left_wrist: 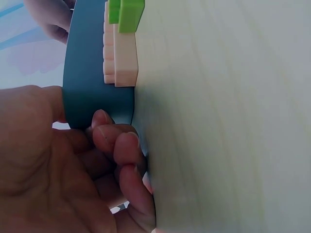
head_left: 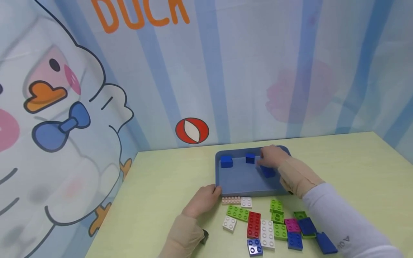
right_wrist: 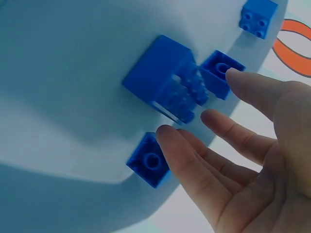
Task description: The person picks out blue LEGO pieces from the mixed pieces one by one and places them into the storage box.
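At the near left corner of a blue-grey tray [head_left: 248, 192], my left hand [head_left: 202, 200] grips the wall, its thumb over the rim and its fingers curled against the outside. My right hand [head_left: 273, 156] is over the tray's far right part with fingers spread. Just off those fingertips in the right wrist view is a larger blue brick [right_wrist: 156, 70], slightly blurred, with its studs towards the hand. Around it are smaller blue bricks, one hollow side up [right_wrist: 149, 161] and another near the thumb [right_wrist: 218, 73]. Farther left in the tray is a blue brick [head_left: 226, 161].
Loose bricks lie on the table in front of the tray: a pink one [head_left: 231, 200], a red one [head_left: 254, 224], a long white one [head_left: 267, 234], several green ones, a magenta one [head_left: 292, 225] and several blue ones. A printed curtain [head_left: 245, 71] hangs behind the table.
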Tool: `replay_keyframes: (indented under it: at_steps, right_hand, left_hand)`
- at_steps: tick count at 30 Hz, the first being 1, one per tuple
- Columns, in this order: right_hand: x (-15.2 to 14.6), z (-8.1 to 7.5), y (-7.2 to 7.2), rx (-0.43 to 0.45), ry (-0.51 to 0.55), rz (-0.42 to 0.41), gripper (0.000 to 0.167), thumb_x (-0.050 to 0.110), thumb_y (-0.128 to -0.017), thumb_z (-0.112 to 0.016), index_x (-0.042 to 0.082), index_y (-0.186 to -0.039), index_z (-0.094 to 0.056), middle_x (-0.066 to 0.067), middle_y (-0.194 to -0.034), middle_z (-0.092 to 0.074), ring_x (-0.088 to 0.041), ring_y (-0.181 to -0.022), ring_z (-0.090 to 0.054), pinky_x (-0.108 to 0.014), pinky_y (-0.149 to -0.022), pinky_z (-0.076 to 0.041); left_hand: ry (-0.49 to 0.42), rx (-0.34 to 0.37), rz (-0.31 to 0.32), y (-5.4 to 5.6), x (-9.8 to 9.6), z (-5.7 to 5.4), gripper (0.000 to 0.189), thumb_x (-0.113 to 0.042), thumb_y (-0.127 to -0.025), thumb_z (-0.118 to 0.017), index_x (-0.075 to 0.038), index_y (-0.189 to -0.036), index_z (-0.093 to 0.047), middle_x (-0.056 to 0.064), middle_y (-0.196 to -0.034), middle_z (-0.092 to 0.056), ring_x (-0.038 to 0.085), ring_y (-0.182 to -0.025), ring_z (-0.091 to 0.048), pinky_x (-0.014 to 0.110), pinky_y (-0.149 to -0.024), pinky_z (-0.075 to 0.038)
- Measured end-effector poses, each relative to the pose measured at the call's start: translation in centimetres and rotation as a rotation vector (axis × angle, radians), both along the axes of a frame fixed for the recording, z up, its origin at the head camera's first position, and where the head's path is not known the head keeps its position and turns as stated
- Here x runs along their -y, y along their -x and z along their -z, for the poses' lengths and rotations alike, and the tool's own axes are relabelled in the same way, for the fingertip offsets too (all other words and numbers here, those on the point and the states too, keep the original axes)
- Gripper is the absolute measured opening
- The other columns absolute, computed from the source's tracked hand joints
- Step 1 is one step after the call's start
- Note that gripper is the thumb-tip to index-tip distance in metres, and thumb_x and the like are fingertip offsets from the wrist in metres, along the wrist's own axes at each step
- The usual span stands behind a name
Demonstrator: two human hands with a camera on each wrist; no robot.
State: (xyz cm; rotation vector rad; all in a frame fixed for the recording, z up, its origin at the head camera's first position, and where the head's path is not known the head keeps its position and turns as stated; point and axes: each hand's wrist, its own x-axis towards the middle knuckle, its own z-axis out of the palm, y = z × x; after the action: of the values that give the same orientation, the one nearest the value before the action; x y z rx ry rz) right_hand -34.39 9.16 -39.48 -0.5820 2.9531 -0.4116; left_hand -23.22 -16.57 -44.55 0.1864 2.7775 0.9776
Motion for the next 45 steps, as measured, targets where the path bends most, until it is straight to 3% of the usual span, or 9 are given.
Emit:
replay_keyframes:
  at_steps: [11,18,25,28,34,45]
  right_hand:
    - [0.0,-1.0,-0.3,0.041,-0.022,-0.002,0.03,0.03,-0.085,-0.065,0.001,-0.094,-0.064,-0.007,-0.079,-0.062,-0.021,-0.068,-0.056,-0.038,-0.064,-0.046]
    - [0.0,-1.8,-2.4,0.054,-0.031,-0.065,0.035,0.03,-0.088,-0.063,0.001,-0.107,-0.063,-0.012,-0.096,-0.065,-0.021,-0.076,-0.061,-0.04,-0.069,-0.049]
    - [-0.1,-2.1,-4.5,0.086,0.002,-0.121,0.035,0.029,-0.088,-0.063,0.003,-0.112,-0.061,0.0,-0.07,-0.059,-0.013,-0.057,-0.052,-0.032,-0.056,-0.043]
    - [-0.3,-2.0,-5.2,0.05,-0.003,-0.148,0.033,0.029,-0.088,-0.064,0.004,-0.11,-0.061,0.002,-0.068,-0.058,-0.012,-0.057,-0.051,-0.032,-0.057,-0.043]
    - [-1.2,-1.9,-6.7,-0.059,-0.044,-0.193,0.031,0.028,-0.086,-0.066,0.006,-0.106,-0.064,-0.002,-0.085,-0.065,-0.011,-0.066,-0.056,-0.038,-0.068,-0.048]
    - [-3.2,-2.4,-9.9,-0.091,-0.036,-0.219,0.024,0.028,-0.085,-0.067,0.011,-0.102,-0.066,-0.003,-0.094,-0.064,-0.016,-0.079,-0.061,-0.036,-0.068,-0.049]
  left_hand:
    - [0.016,-0.009,-0.002,-0.2,-0.2,0.0,0.039,-0.032,-0.099,-0.034,-0.003,-0.098,-0.061,0.011,-0.091,-0.062,0.019,-0.073,-0.053,0.038,-0.069,-0.045]
    - [0.018,-0.001,-0.006,-0.1,-0.2,0.1,0.04,-0.032,-0.099,-0.034,-0.003,-0.101,-0.061,0.011,-0.092,-0.062,0.019,-0.074,-0.053,0.037,-0.07,-0.045]
    - [0.02,-0.004,-0.006,0.0,0.0,0.1,0.04,-0.032,-0.099,-0.034,-0.003,-0.103,-0.061,0.009,-0.089,-0.061,0.019,-0.074,-0.052,0.038,-0.07,-0.045]
    - [0.023,-0.01,0.0,0.0,0.0,0.2,0.04,-0.032,-0.099,-0.034,-0.003,-0.101,-0.061,0.01,-0.09,-0.061,0.019,-0.074,-0.053,0.038,-0.07,-0.045]
    - [0.028,-0.014,0.006,0.0,-0.2,0.0,0.04,-0.031,-0.099,-0.034,-0.002,-0.103,-0.061,0.013,-0.097,-0.063,0.019,-0.078,-0.054,0.039,-0.074,-0.046]
    - [0.039,-0.021,0.009,-0.1,-0.2,-0.2,0.04,-0.031,-0.099,-0.035,-0.001,-0.104,-0.061,0.015,-0.102,-0.063,0.02,-0.082,-0.058,0.04,-0.077,-0.047]
